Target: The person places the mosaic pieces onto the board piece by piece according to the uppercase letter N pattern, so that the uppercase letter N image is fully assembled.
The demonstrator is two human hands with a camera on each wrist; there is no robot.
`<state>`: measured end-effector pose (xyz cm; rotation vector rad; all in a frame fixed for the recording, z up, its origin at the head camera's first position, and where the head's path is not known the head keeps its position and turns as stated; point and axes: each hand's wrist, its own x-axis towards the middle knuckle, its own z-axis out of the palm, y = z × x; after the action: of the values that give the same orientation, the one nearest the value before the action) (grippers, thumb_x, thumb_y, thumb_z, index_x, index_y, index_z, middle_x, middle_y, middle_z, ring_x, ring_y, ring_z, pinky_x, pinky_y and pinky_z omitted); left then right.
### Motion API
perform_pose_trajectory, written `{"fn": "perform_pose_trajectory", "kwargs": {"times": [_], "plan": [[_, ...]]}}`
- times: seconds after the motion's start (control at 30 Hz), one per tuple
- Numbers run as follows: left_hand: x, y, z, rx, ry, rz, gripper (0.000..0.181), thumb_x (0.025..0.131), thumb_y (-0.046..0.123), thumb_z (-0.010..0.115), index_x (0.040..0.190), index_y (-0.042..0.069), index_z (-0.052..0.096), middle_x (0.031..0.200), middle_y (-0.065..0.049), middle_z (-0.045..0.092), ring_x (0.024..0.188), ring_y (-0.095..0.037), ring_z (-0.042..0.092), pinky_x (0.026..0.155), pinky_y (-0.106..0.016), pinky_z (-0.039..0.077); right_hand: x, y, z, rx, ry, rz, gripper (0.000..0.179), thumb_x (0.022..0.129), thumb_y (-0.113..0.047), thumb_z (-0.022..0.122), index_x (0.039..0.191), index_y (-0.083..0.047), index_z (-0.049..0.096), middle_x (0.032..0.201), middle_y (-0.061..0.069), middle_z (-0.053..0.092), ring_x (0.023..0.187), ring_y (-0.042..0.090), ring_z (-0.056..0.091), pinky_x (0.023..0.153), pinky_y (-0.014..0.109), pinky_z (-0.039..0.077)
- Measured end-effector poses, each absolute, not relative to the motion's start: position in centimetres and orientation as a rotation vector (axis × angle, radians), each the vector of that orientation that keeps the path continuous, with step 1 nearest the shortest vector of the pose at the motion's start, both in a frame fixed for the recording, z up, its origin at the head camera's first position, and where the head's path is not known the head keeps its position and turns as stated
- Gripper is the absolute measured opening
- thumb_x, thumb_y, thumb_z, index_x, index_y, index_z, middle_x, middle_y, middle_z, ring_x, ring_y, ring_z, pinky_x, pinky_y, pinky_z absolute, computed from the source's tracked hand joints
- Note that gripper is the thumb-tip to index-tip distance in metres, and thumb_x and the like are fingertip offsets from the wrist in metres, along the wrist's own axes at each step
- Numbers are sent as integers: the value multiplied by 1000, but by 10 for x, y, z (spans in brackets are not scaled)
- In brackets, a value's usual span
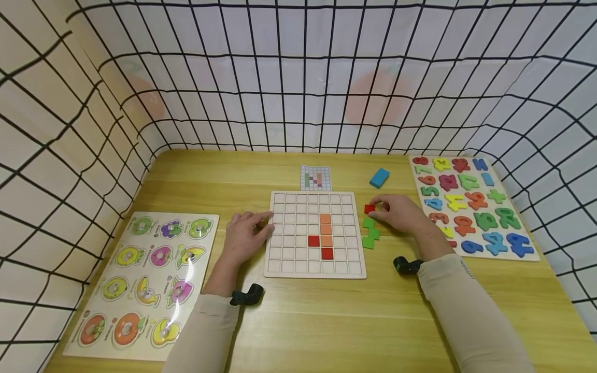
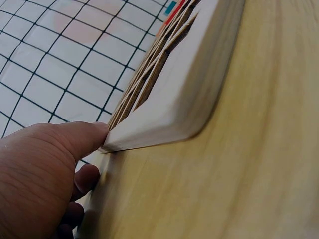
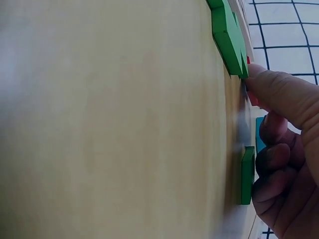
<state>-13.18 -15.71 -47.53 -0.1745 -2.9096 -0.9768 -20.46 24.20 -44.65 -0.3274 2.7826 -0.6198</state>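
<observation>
Head view. Wooden grid board (image 1: 289,217) lies flat, mid-surface (image 1: 298,321). On it, an orange column (image 1: 325,229) fills three stacked cells; one red tile (image 1: 313,241) sits left of the lowest orange cell, another (image 1: 327,253) directly below it. Left hand (image 1: 244,235) at the board's left edge, fingers loosely bent, thumb and forefinger apart, tips at the rim. Right hand (image 1: 398,213) pinches a red tile (image 1: 369,209) between thumb and fingertips, just off the board's right side. Below that tile, three green tiles (image 1: 373,234) in a staggered row, near the board. Blue block (image 1: 380,177) farther back. Small printed card (image 1: 316,178) with a coloured grid, at the board's far edge. Number board (image 1: 487,254) to the right, partly behind the right hand; fruit board (image 1: 135,352) to the left, partly covered by the left sleeve (image 1: 205,321). Black wire mesh (image 1: 305,6) stands around the surface.

Left wrist view. Thumb extended, its tip touching the board near a rounded corner; other fingers curl below, partly hidden, with no object visible in them.

Right wrist view. Thumb tip against the red tile, mostly hidden behind it; other fingers bent inward. Green pieces lie near the thumb; another green piece sits on the surface beside the lower fingers.
</observation>
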Motion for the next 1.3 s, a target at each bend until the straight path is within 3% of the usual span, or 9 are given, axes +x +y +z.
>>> {"fn": "perform_pose_trajectory", "kwargs": {"times": [0.47,1.3], "plan": [[-131,-157,-474,-158,-2916,-984,37,97,34,69,132,22,70,98,-5,68,93,-25,47,84,-41,32,-188,229,-433,-345,2779,-661,34,99,-38,66,125,-16,67,84,4,57,71,19,50,64,32,38],[-131,-157,-474,-157,-2923,-980,38,97,34,68,133,23,69,98,-5,68,94,-25,48,85,-42,33,-145,156,-429,-592,2723,-701,31,94,-34,73,120,-18,72,71,-4,53,63,13,47,59,28,37]]}}
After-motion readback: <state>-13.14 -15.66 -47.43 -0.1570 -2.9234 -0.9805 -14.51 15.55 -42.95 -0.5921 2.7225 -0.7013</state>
